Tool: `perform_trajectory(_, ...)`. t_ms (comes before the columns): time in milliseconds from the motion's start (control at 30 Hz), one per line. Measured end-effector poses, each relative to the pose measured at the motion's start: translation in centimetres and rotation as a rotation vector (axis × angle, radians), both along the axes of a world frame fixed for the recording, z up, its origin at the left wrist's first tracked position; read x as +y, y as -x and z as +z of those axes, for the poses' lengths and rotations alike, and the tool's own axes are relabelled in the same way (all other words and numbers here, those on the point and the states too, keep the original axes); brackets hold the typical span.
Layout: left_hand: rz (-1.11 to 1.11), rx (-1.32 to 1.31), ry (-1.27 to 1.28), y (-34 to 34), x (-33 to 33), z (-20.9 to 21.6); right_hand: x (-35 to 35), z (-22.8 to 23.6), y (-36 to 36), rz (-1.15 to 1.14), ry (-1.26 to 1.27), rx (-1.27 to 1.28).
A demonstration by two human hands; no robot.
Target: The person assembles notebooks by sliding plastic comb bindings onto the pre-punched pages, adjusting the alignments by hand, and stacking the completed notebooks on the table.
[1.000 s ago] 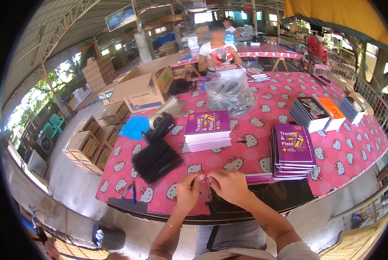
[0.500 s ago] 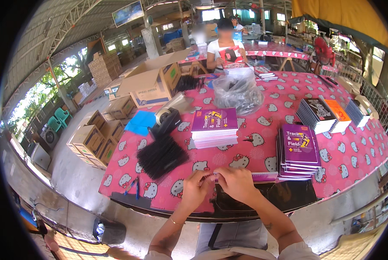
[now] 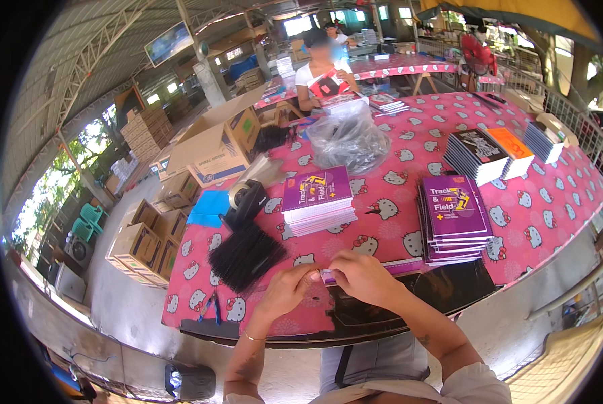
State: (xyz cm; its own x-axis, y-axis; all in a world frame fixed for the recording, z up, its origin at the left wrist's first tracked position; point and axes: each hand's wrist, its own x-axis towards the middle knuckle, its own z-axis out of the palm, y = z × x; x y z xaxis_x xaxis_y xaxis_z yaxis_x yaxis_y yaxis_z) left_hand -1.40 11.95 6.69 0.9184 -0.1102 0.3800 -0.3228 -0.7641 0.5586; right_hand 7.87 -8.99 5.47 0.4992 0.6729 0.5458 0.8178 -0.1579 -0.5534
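Observation:
At the near edge of the table, a purple notebook [image 3: 404, 266] lies mostly under my right hand [image 3: 363, 276], its long edge toward me. My right fingers are bent and closed on its left end. Beside them my left hand [image 3: 291, 286] is closed in a pinch at the same corner; whatever sits between those fingertips is too small to make out. A pile of purple notebooks [image 3: 455, 215] stands right of my hands. Another stack of purple-covered notebooks [image 3: 319, 200] stands beyond them. Left of it lies a bundle of thin black spiral coils [image 3: 247, 257].
A black tape dispenser [image 3: 246, 205] stands by a blue sheet [image 3: 210, 209]. Blue-handled tools [image 3: 212, 308] lie near the left edge. Farther off are a clear plastic bag [image 3: 350, 138], black-covered notebooks [image 3: 476, 155] and an open carton [image 3: 224, 145]. Across the table a person [image 3: 323, 74] handles a red book.
The view has shifted a little, so the table sits differently in the picture. My left fingertips have drawn slightly away from the right ones, and more of the notebook's purple cover shows.

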Motion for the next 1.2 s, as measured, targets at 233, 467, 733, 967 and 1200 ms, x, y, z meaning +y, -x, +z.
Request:
perform_trajectory(233, 0.071, -0.147, 0.036, 0.1, -2.5, 1.3, -0.4, 0.0, -0.7, 0.043, -0.036, -0.051)
perform_trajectory(467, 0.028, -0.094, -0.042, -0.3, -2.0, 0.9, -0.1, -0.1, -0.9, 0.076, -0.025, -0.029)
perform_trajectory(733, 0.088, 0.403, 0.161, -0.2, -0.2, 1.6, -0.4, 0.7, -1.6, 0.137, 0.041, 0.101)
perform_trajectory(967, 0.000, 0.012, 0.102, -0.3, -0.8, 1.1, -0.4, 1.2, -1.1, 0.111, 0.008, 0.054)
perform_trajectory(1200, 0.001, 0.037, 0.095, -0.5, -0.9, 1.0, -0.5, 1.2, -1.2, 0.099, 0.059, 0.076)
